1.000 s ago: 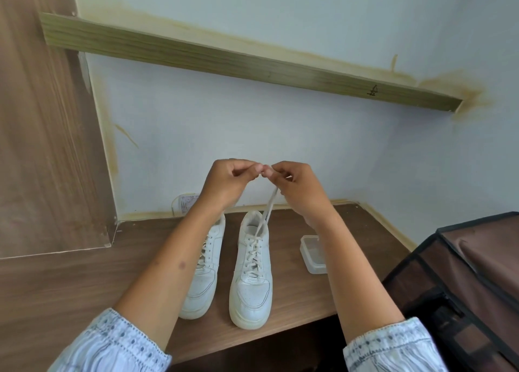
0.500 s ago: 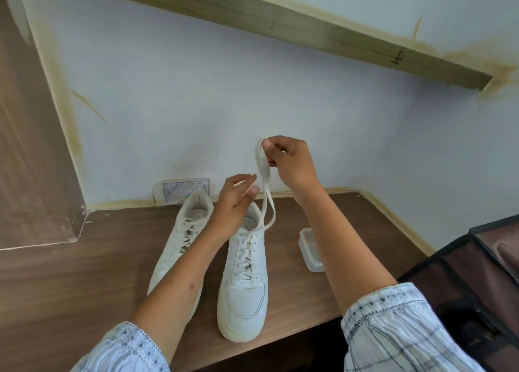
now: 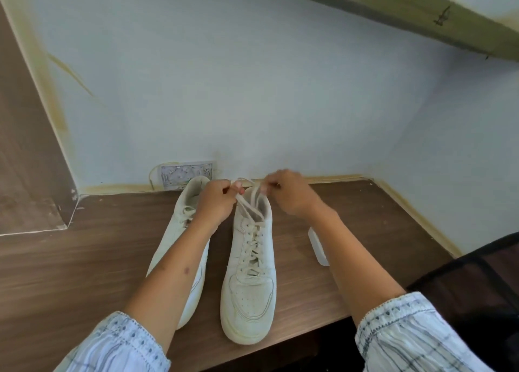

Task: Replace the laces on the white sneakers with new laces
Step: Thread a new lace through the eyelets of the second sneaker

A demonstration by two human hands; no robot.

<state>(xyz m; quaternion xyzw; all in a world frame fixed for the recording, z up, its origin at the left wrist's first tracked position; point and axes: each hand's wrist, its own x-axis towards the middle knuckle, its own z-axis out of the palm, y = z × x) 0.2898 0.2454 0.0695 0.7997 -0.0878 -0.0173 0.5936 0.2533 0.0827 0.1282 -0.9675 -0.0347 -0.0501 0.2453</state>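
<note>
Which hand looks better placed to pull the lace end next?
Likely the left hand: it pinches the lace above the right-side sneaker. The right hand also pinches a strand, so the call is close.

A brown wood-grain desk (image 3: pixel 84 259) fills the lower part of the view and meets a pale blue wall (image 3: pixel 224 76) at the back and right. Yellowish trim (image 3: pixel 118 188) runs along the joint between desk and wall. A white socket plate (image 3: pixel 184 173) sits low on the back wall, just above the desk. A wooden shelf (image 3: pixel 421 9) crosses the upper right. A brown panel (image 3: pixel 25 147) stands at the left. A small clear plastic box (image 3: pixel 318 245) lies on the desk, partly hidden. A dark bag (image 3: pixel 477 287) with black edging sits at the right edge.
</note>
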